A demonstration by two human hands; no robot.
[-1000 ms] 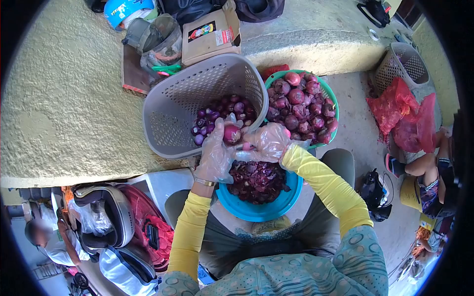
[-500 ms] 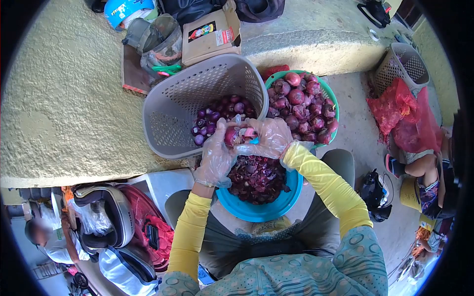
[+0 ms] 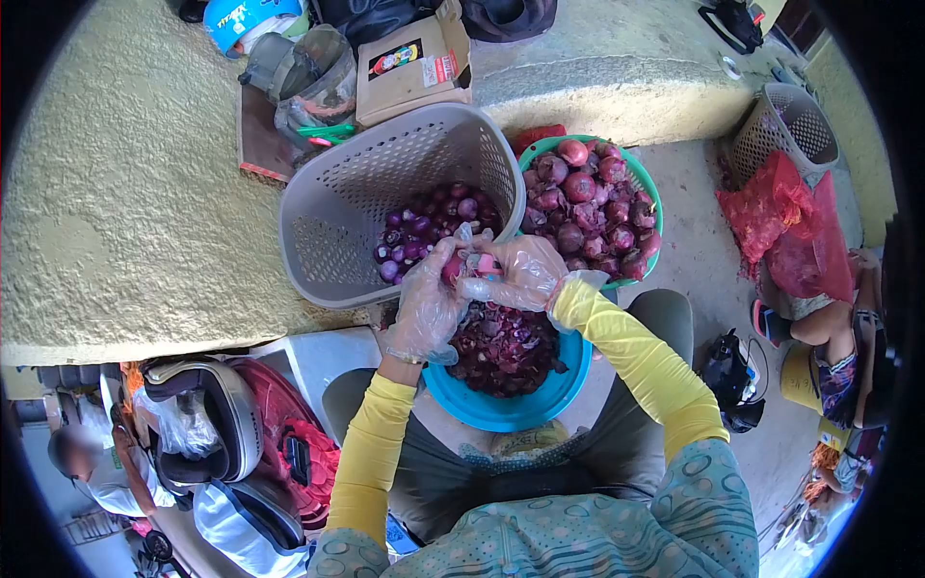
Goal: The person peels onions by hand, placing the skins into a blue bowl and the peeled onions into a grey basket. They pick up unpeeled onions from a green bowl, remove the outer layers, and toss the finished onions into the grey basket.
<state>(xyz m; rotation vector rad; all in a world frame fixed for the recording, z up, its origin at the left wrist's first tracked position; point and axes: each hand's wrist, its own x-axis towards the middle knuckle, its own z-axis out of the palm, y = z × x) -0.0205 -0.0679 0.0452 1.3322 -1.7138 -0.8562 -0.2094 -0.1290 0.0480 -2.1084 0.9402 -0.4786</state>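
My left hand (image 3: 424,303), in a clear plastic glove, is closed around a red onion (image 3: 451,269). My right hand (image 3: 530,273), gloved the same way, grips a small tool with a pink part (image 3: 485,262) against the onion; its blade is hidden. Right below both hands sits a blue basin (image 3: 501,414) heaped with dark onion skins (image 3: 503,352). Beyond them a grey perforated basket (image 3: 332,207) lies tilted, with shiny peeled onions (image 3: 414,229) inside. Beside it, on the right, stands a green basket (image 3: 658,207) full of unpeeled red onions (image 3: 581,188).
A cardboard box (image 3: 409,72) and a plastic container (image 3: 323,72) sit on the raised ledge (image 3: 145,212). On the right are red mesh sacks (image 3: 805,250), another grey basket (image 3: 785,120) and a black bag (image 3: 727,376). Other people (image 3: 101,462) are at the far left and right.
Both hands stay over the basin with the onion. My left hand has turned slightly, and the onion and tool are more covered by the fingers.
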